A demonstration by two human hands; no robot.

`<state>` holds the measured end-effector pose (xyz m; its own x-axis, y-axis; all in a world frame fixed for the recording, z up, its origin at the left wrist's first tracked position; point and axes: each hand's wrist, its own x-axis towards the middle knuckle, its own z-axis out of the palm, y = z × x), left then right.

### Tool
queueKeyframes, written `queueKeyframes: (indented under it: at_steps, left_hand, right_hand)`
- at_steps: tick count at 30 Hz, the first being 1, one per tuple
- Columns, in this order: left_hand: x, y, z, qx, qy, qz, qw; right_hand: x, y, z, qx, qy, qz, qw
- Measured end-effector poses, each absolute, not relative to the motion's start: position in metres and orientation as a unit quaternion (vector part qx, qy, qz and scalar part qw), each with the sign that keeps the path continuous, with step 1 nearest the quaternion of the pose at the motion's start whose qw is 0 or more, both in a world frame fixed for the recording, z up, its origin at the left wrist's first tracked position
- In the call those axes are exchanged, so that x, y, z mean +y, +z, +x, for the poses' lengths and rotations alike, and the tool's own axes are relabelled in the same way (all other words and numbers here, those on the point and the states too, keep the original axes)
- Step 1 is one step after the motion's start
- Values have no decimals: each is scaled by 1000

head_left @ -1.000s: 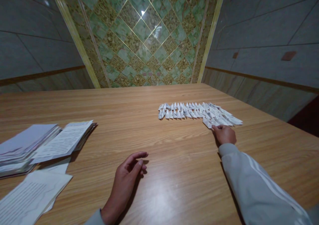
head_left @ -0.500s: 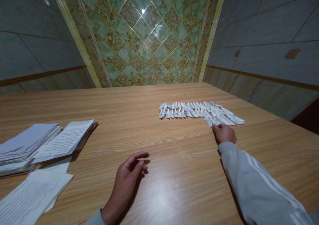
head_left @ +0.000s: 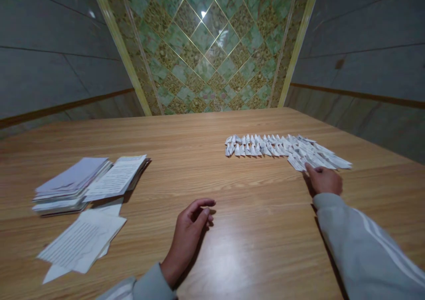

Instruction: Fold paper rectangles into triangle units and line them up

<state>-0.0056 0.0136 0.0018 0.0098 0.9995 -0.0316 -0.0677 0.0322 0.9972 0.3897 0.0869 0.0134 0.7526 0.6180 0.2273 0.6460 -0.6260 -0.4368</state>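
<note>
A row of several small folded paper pieces lies on the wooden table, right of centre. My right hand rests at the near right end of that row, fingers curled, with the fingertips touching the nearest folded pieces. My left hand lies on its side on the bare wood near the middle front. Its fingers are loosely curved and apart, with nothing in them. Both arms wear light grey sleeves.
A stack of printed sheets and booklets sits at the left of the table. Loose printed pages lie in front of it. Tiled walls close in behind and to both sides of the table.
The view has shifted left, so everything sits further right in the frame. Both hands keep their places on the table; the right hand stays at the end of the row.
</note>
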Motion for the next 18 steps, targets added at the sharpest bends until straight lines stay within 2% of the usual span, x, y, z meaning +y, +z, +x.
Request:
queueKeyframes:
  at_steps: [3,5,8,10,13,18]
  left_hand:
    - [11,4,-2,478,508,498,515]
    - [9,8,0,475,504,517,504]
    - [7,22,0,474,499,565,455]
    - [11,38,-7,471,490,622,390]
    - [34,68,-35,492,413,726,247]
    - [86,100,-129,599,393,685,129]
  right_hand:
    - [83,24,375,-364,-37,-890,274]
    - [80,28,354,-402,-32,-856,324]
    - [72,24,310,-541,48,-742,393]
    - [67,18,281,-616,97,-682,381]
    - [63,9,253,-724,152,-578,343]
    - [65,0,250,-757,160,-542,328]
